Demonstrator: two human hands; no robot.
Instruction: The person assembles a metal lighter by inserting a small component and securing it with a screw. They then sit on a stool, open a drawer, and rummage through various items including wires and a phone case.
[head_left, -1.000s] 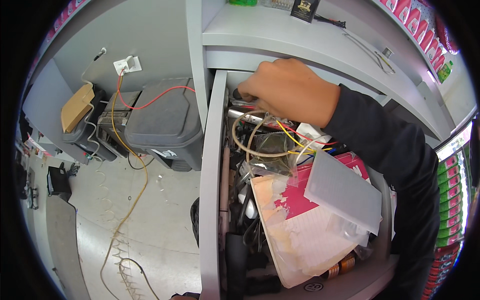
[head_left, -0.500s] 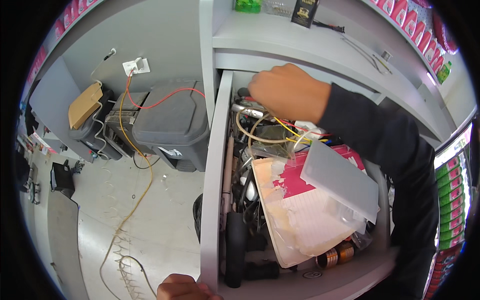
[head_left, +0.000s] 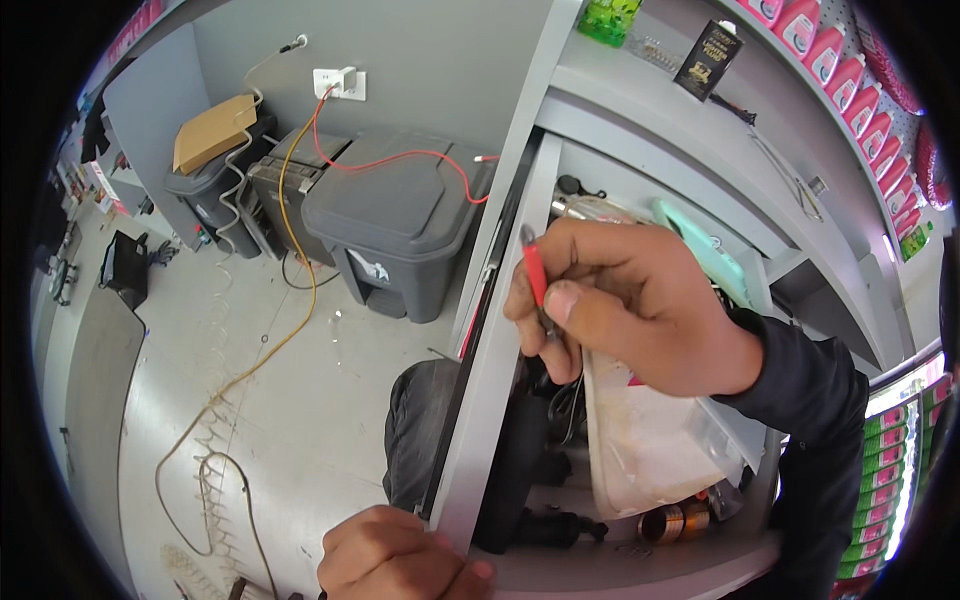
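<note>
holding a slim red rod with a metal tip [head_left: 534, 272] over the open grey drawer [head_left: 478, 440] seems your step; your right hand [head_left: 640, 305] pinches it, your left hand [head_left: 400, 560] curls at the drawer's near corner, grip unclear. moving likely calls for a steady pinch.

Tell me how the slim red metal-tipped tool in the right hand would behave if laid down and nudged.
The slim red metal-tipped tool looks stiff, since its visible length runs straight. It is probably light, being slender and pinched in the right hand. It might roll if its partly hidden body is round.
</note>
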